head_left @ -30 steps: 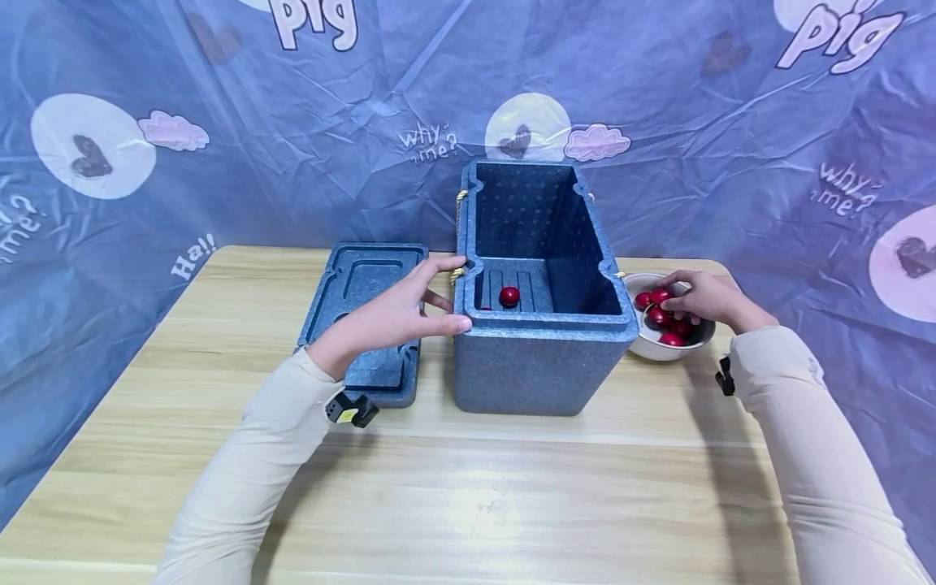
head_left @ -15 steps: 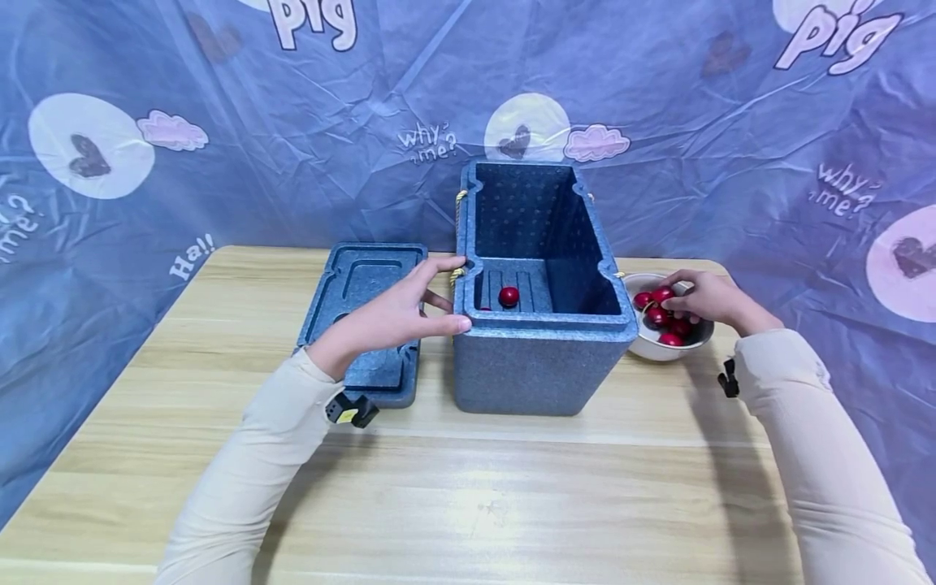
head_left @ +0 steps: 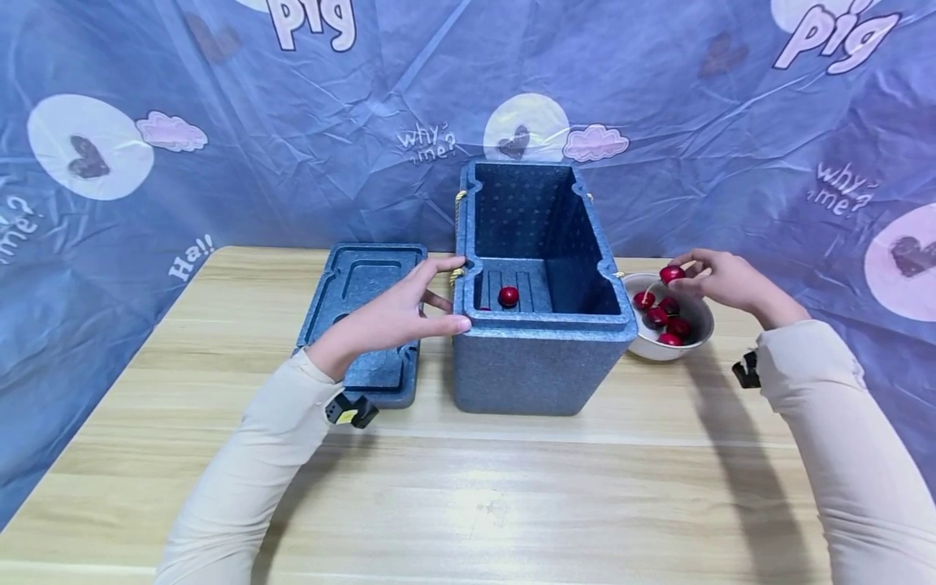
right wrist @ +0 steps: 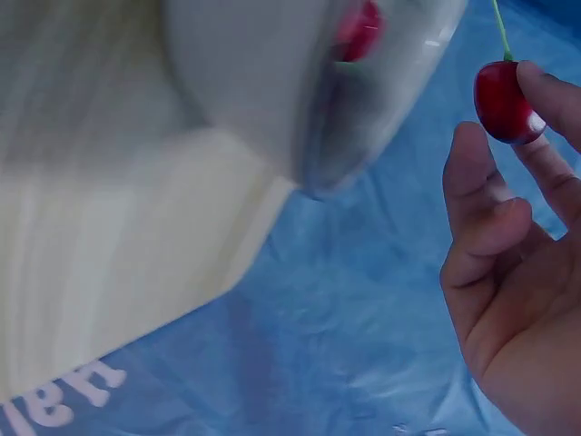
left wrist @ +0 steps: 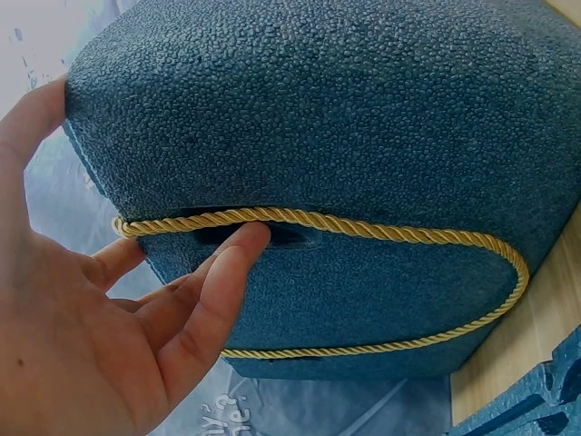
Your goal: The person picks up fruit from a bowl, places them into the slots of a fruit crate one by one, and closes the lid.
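Observation:
My right hand (head_left: 727, 280) pinches a red cherry (head_left: 672, 275) by its body between thumb and fingertips, just above a white bowl (head_left: 661, 353). The cherry's green stem (right wrist: 502, 32) shows in the right wrist view. Several more cherries (head_left: 678, 327) lie in the bowl. My left hand (head_left: 391, 313) is spread against the left side of a blue foam box (head_left: 537, 370), thumb at its near corner. In the left wrist view a finger touches the yellow rope handle (left wrist: 390, 232). On the box floor lies a cherry (head_left: 508, 296); a second is mostly hidden by the near rim.
A blue foam lid (head_left: 373, 374) lies flat left of the box, partly behind my left forearm. Everything stands on a wooden table (head_left: 468, 496). A blue printed cloth (head_left: 329, 146) hangs behind the table.
My right hand has lifted a cherry from among the others, moving up and slightly right of the bowl. My left hand and the box have stayed still.

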Available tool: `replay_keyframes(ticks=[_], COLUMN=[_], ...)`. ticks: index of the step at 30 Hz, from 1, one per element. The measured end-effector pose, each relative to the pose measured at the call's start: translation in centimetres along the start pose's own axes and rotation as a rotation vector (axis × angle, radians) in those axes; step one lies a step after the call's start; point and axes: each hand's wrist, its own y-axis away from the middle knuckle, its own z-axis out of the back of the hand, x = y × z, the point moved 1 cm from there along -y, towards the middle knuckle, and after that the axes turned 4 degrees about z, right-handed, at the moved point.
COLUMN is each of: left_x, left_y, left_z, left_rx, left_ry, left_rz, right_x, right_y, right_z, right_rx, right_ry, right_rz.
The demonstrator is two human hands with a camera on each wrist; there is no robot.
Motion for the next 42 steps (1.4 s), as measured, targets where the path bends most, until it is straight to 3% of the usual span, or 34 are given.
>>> replay_keyframes(ticks=[11, 25, 42], left_x=[0.1, 0.0, 0.2], left_y=[-0.1, -0.1, -0.2], left_z=[0.0, -0.1, -0.1], left_rx=[0.003, 0.004, 0.004], left_ry=[0.009, 0.006, 0.012], left_rz=[-0.001, -0.001, -0.011], right_x=[2.7, 5.0, 11.5], right_y=[0.6, 0.4, -0.3], right_z=[3.5, 6.5, 6.3], right_rx=[-0.081, -0.142, -0.165], right_ry=[-0.071, -0.091, -0.081], right_rz=[0.024, 0.055, 0.194])
